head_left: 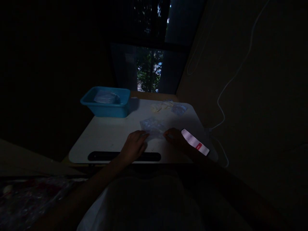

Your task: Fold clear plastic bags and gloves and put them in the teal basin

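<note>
On the dim table (108, 138), left hand (134, 146) and right hand (176, 138) pinch a clear bag (154, 126); even tension seems wise.

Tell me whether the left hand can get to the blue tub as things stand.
Probably yes: bare tabletop lies between the left hand and the blue tub, though the hand is touching the clear bag.
</note>
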Demonstrator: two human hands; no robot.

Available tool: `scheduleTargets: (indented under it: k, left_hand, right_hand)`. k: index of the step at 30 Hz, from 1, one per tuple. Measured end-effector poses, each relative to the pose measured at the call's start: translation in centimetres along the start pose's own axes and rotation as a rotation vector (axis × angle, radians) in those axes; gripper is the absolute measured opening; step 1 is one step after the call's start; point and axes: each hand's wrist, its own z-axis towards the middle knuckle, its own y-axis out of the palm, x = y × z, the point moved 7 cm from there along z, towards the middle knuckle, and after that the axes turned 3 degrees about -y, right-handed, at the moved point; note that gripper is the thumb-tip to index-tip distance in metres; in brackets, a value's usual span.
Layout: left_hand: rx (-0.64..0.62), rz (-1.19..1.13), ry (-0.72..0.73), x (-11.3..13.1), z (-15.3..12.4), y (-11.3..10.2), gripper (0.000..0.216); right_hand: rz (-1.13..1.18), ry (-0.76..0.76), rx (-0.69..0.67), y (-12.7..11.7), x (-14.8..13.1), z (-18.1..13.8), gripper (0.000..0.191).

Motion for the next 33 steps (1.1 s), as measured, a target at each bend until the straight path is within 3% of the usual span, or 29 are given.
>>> scheduleTargets:
  k: [7,19,24,29,33]
  left_hand:
    - [-0.006,0.036,0.001,-0.4,1.0,0.0,0.036]
    - [-0.006,0.131,0.254,1.2,0.7,0.6,0.035]
    - [0.026,0.105,0.199,1.0,1.3,0.1,0.036]
    - [-0.027,-0.023,0.227,1.6,1.5,0.1,0.020]
    - [-0.004,-0.117,0.130,1.1,1.6,0.2,0.022]
  right_hand:
    - [-0.001,-0.003,-0.022,-0.3,-0.4,0.0,0.012]
    - [-0.022,0.018,-0.035,0.0,-0.1,-0.1,0.013]
    - [-0.022,0.035,-0.056,-0.1,-0.2,0.0,0.014]
    - [0.023,0.047,-0.069,0.1,0.1,-0.1,0.013]
    - [0.020,0.043,-0.077,0.4,0.3,-0.2,0.016]
